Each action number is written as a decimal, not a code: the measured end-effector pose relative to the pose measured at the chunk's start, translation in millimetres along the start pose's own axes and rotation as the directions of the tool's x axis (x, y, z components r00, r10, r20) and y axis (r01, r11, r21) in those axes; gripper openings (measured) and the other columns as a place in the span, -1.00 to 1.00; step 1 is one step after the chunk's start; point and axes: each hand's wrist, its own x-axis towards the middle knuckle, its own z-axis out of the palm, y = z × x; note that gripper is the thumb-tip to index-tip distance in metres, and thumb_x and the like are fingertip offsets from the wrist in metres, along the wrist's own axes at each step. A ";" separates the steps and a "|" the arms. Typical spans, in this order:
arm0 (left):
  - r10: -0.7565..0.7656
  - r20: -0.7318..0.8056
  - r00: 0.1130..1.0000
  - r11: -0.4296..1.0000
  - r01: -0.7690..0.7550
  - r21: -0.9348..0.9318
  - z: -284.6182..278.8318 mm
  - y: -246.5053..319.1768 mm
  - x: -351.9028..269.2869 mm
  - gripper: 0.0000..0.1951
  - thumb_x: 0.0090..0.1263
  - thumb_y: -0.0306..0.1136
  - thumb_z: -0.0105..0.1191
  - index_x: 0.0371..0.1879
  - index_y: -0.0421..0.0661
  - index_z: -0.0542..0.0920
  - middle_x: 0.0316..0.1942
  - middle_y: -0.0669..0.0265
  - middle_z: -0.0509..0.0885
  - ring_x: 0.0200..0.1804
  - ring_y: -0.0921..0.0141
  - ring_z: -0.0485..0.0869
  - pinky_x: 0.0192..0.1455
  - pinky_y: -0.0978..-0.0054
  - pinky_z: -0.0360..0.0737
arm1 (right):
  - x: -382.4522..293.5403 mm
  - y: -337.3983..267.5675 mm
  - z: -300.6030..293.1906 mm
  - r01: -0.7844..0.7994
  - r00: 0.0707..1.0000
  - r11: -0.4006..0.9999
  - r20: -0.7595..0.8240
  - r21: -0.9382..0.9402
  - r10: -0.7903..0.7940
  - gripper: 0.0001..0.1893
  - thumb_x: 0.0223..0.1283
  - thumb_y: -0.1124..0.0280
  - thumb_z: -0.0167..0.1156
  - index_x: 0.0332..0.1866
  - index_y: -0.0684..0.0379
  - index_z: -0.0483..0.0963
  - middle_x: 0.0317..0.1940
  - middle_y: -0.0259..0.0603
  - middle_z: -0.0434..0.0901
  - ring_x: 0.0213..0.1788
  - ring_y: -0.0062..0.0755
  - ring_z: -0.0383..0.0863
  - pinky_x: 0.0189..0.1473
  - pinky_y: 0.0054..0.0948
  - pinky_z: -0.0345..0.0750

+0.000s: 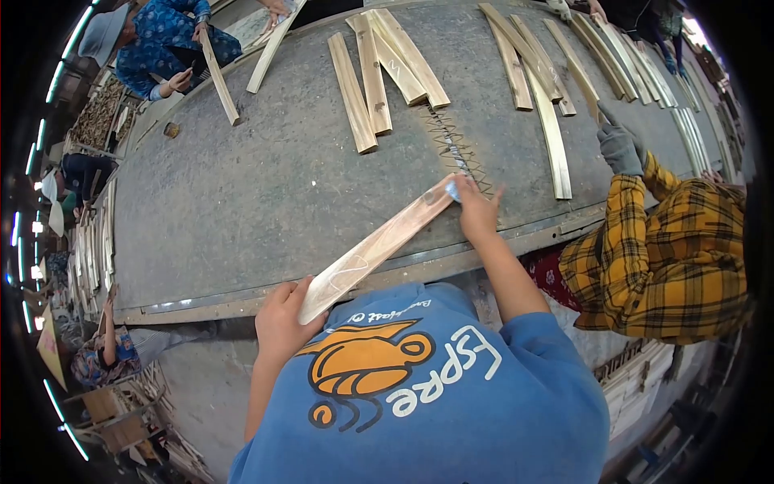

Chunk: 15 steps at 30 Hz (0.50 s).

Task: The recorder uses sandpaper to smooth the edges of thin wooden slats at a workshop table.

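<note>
A flat wooden slat (378, 245) slants from my body up to the right, over the near edge of the worktable (211, 199). Its lower end is gripped by my left hand (285, 327), thumb on one side and fingers on the other. At the upper end, my right hand (478, 209) presses a small light-blue piece (453, 191), perhaps sandpaper or cloth, against the wood. A curved white mark (354, 266) shows on the slat's face. Just beyond my right hand, a dark zigzag pattern (450, 142) runs along the tabletop.
Several wooden slats (354, 94) lie across the table ahead, with more slats (532, 66) to the right. A co-worker in a plaid shirt (665, 254) stands close on my right, wearing a grey glove (620, 145). Across the table, a person in a hat (175, 42) holds another slat (219, 78).
</note>
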 end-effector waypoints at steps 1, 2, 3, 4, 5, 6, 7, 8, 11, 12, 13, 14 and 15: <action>0.004 -0.008 1.000 1.000 -0.004 0.016 -0.4 1.4 1.2 -0.36 -0.03 -0.23 0.43 0.17 -0.01 0.63 -0.12 0.27 0.66 -0.13 0.24 0.67 -0.08 0.31 0.63 | -3.1 1.2 4.2 0.022 0.982 0.994 -0.185 -0.104 -0.041 -0.46 0.37 0.58 -0.13 0.45 0.01 0.28 0.25 -0.23 0.56 0.35 -0.26 0.49 0.50 0.41 -0.30; 0.000 -0.016 1.000 1.000 0.001 0.019 -1.2 1.2 5.6 -0.36 -0.03 -0.23 0.43 0.17 -0.01 0.63 -0.12 0.27 0.66 -0.13 0.24 0.67 -0.08 0.31 0.63 | -2.9 -0.1 7.3 0.026 0.926 0.978 -0.363 -0.206 -0.101 -0.49 0.41 0.55 -0.11 0.46 0.03 0.28 0.16 -0.23 0.63 0.29 -0.22 0.55 0.51 0.38 -0.21; 0.011 -0.014 1.000 1.000 -0.011 0.022 -1.9 -0.3 4.8 -0.36 -0.03 -0.23 0.43 0.16 0.00 0.63 -0.12 0.28 0.65 -0.12 0.25 0.67 -0.06 0.31 0.63 | -9.7 -15.9 10.5 0.220 0.909 0.970 -0.338 -0.105 -0.243 -0.49 0.40 0.56 -0.11 0.45 0.04 0.30 0.13 -0.21 0.66 0.31 -0.23 0.53 0.52 0.36 -0.20; 0.024 -0.011 1.000 0.999 -0.023 0.025 -2.5 -1.2 3.7 -0.36 -0.03 -0.23 0.43 0.16 0.00 0.63 -0.12 0.29 0.65 -0.11 0.25 0.66 -0.05 0.32 0.62 | -16.3 -25.3 6.8 0.222 0.909 0.970 -0.338 -0.104 -0.244 -0.49 0.40 0.56 -0.11 0.45 0.04 0.30 0.13 -0.21 0.66 0.31 -0.23 0.53 0.52 0.36 -0.20; 0.020 -0.013 1.000 0.999 -0.019 0.026 -3.9 -2.8 0.8 -0.36 -0.03 -0.23 0.43 0.16 0.00 0.63 -0.12 0.29 0.65 -0.11 0.25 0.66 -0.05 0.32 0.62 | -21.5 -39.9 -8.3 0.369 0.899 0.927 -0.230 -0.062 -0.373 -0.49 0.41 0.55 -0.11 0.45 0.06 0.29 0.14 -0.21 0.65 0.34 -0.24 0.50 0.51 0.36 -0.19; 0.015 0.004 1.000 1.000 -0.015 0.008 -4.2 -3.1 2.5 -0.36 -0.03 -0.24 0.43 0.16 0.01 0.63 -0.11 0.28 0.65 -0.09 0.25 0.66 -0.04 0.31 0.62 | -20.9 -45.4 -17.9 0.498 0.859 0.867 -0.130 -0.008 -0.495 -0.49 0.42 0.54 -0.12 0.45 0.07 0.28 0.15 -0.22 0.65 0.37 -0.25 0.48 0.51 0.36 -0.19; 0.011 0.020 1.000 1.000 -0.010 -0.009 -4.9 -4.0 4.7 -0.36 -0.02 -0.24 0.43 0.16 0.01 0.63 -0.11 0.28 0.65 -0.07 0.25 0.65 -0.03 0.30 0.61 | -9.9 -39.1 -20.3 0.036 0.999 0.893 0.020 0.448 -0.051 -0.51 0.42 0.50 -0.12 0.44 0.05 0.30 0.14 -0.27 0.66 0.40 -0.29 0.45 0.52 0.35 -0.19; 0.007 0.012 1.000 1.000 -0.007 -0.011 -5.3 -4.1 5.8 -0.36 -0.02 -0.24 0.43 0.16 0.01 0.63 -0.11 0.28 0.65 -0.07 0.25 0.65 -0.03 0.30 0.61 | -6.2 -32.0 -14.4 0.045 0.998 0.894 0.016 0.445 -0.058 -0.51 0.42 0.50 -0.12 0.44 0.05 0.30 0.14 -0.27 0.66 0.40 -0.29 0.45 0.52 0.35 -0.19; -0.001 0.023 1.000 1.000 0.002 -0.016 -8.3 -2.1 12.1 -0.37 -0.02 -0.25 0.42 0.16 0.00 0.63 -0.11 0.27 0.64 -0.04 0.24 0.64 -0.02 0.28 0.60 | 3.1 -8.6 14.6 -0.076 0.932 0.972 -0.362 -0.223 -0.010 -0.49 0.39 0.44 -0.10 0.45 0.05 0.28 0.20 -0.33 0.62 0.43 -0.35 0.42 0.52 0.36 -0.21; -0.015 0.025 1.000 0.999 0.016 -0.029 -7.6 -4.3 10.8 -0.37 -0.02 -0.25 0.42 0.16 -0.01 0.63 -0.11 0.26 0.64 -0.04 0.23 0.64 -0.02 0.28 0.60 | -4.4 -28.0 4.9 -0.073 0.933 0.972 -0.359 -0.224 -0.013 -0.49 0.39 0.44 -0.10 0.45 0.05 0.28 0.20 -0.33 0.62 0.43 -0.35 0.42 0.52 0.36 -0.21; -0.029 0.028 0.999 0.999 0.030 -0.043 -6.5 -6.7 9.2 -0.37 -0.02 -0.25 0.43 0.16 -0.01 0.62 -0.11 0.25 0.64 -0.03 0.22 0.64 -0.01 0.28 0.60 | -17.4 -53.6 -3.0 0.254 0.934 0.957 -0.220 -0.141 -0.280 -0.48 0.38 0.44 -0.08 0.46 0.05 0.27 0.23 -0.32 0.59 0.45 -0.34 0.39 0.51 0.38 -0.26; -0.021 0.032 0.999 0.999 0.022 -0.045 -4.6 -9.3 8.6 -0.37 -0.02 -0.25 0.43 0.16 -0.01 0.62 -0.11 0.25 0.64 -0.03 0.22 0.64 -0.01 0.28 0.60 | -27.2 -69.3 -10.0 0.533 0.840 0.846 -0.110 -0.016 -0.531 -0.47 0.38 0.45 -0.07 0.47 0.06 0.25 0.27 -0.31 0.56 0.47 -0.34 0.36 0.50 0.40 -0.30; -0.027 0.035 0.999 0.998 0.029 -0.060 -2.6 -12.2 7.0 -0.37 -0.01 -0.25 0.43 0.16 -0.01 0.63 -0.11 0.25 0.64 -0.03 0.21 0.64 -0.01 0.27 0.60 | -24.8 -63.0 -9.3 0.467 0.883 0.883 -0.037 -0.042 -0.469 -0.48 0.40 0.44 -0.11 0.47 0.05 0.24 0.27 -0.31 0.56 0.47 -0.38 0.35 0.49 0.45 -0.35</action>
